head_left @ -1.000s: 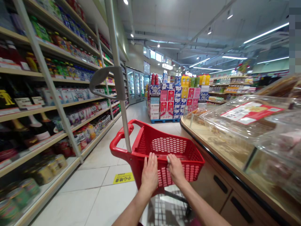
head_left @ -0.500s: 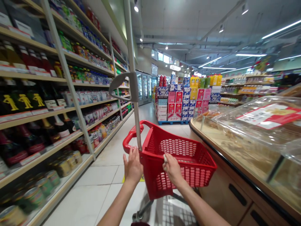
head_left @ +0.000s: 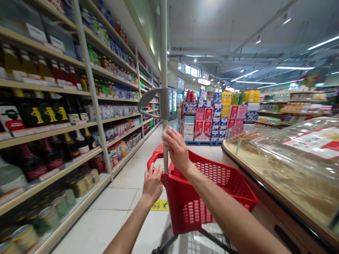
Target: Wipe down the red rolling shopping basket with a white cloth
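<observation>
A red plastic shopping cart stands in front of me, with a tall grey pole rising from its near left corner. A grey loop-shaped handle is fixed partway up the pole. My right hand is closed round a small crumpled white cloth and presses it to the pole just below that loop. Down at the cart's corner, my left hand curls its fingers over the red rim beside the base of the pole; its fingertips are partly hidden.
Shelves of bottles and cans line the left side. A glass-topped food counter borders the cart on the right. Stacked drink cartons stand ahead on a blue pallet. A yellow floor sticker lies beside the cart.
My right hand has moved from the cart's near rim up and left to the pole, carrying the white cloth. My left hand stays at the corner, fingers now over the rim. The view has shifted left.
</observation>
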A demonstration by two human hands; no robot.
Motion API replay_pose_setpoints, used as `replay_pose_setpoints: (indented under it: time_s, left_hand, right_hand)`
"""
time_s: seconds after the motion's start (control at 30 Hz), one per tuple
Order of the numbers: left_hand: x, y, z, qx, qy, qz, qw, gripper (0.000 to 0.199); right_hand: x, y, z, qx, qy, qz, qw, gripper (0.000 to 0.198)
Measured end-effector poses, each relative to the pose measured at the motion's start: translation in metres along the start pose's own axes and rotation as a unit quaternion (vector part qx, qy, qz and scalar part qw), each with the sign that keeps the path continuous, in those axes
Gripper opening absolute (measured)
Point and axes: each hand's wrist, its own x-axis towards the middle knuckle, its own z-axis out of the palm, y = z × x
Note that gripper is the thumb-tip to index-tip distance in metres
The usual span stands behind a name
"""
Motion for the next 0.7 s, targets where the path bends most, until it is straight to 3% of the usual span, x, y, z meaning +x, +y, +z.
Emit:
replay_pose_setpoints:
  time_s: [0.07, 0.13, 0.27, 0.33, 0.4, 0.5, 0.57, 0.63, 0.7]
  left_hand:
    - [0.002, -0.002, 0.000, -0.009, -0.004, 0.020, 1.000, 0.055]
    - [0.001, -0.004, 0.002, -0.014, 0.003, 0.031, 0.999, 0.058]
    - [-0.001, -0.007, 0.006, -0.034, 0.010, 0.037, 0.999, 0.060]
    - [-0.002, -0.007, 0.007, -0.046, 0.011, 0.040, 0.998, 0.062]
    - [-0.003, -0.007, 0.006, -0.051, 0.011, 0.040, 0.998, 0.062]
    - [-0.003, -0.008, 0.005, -0.048, 0.007, 0.042, 0.998, 0.062]
    - [-0.004, -0.008, 0.005, -0.047, 0.001, 0.047, 0.998, 0.062]
    - [-0.004, -0.010, 0.005, -0.049, -0.006, 0.046, 0.998, 0.063]
    - [-0.003, -0.011, 0.006, -0.049, -0.015, 0.047, 0.998, 0.065]
  right_hand:
    - [0.039, 0.009, 0.003, -0.036, -0.020, -0.069, 0.997, 0.033]
    - [0.041, 0.016, 0.006, -0.062, -0.078, -0.123, 0.987, 0.034]
    - [-0.032, 0.021, 0.006, -0.058, -0.249, -0.207, 0.944, 0.034]
    - [-0.057, 0.020, 0.002, -0.051, -0.299, -0.222, 0.927, 0.034]
    - [-0.053, 0.019, -0.001, -0.063, -0.301, -0.211, 0.928, 0.036]
    - [-0.022, 0.020, -0.002, -0.091, -0.239, -0.160, 0.953, 0.038]
    - [-0.018, 0.021, 0.000, -0.086, -0.215, -0.142, 0.962, 0.038]
    - [-0.041, 0.018, 0.004, -0.064, -0.229, -0.147, 0.960, 0.035]
    - [-0.085, 0.010, 0.009, -0.044, -0.253, -0.139, 0.956, 0.032]
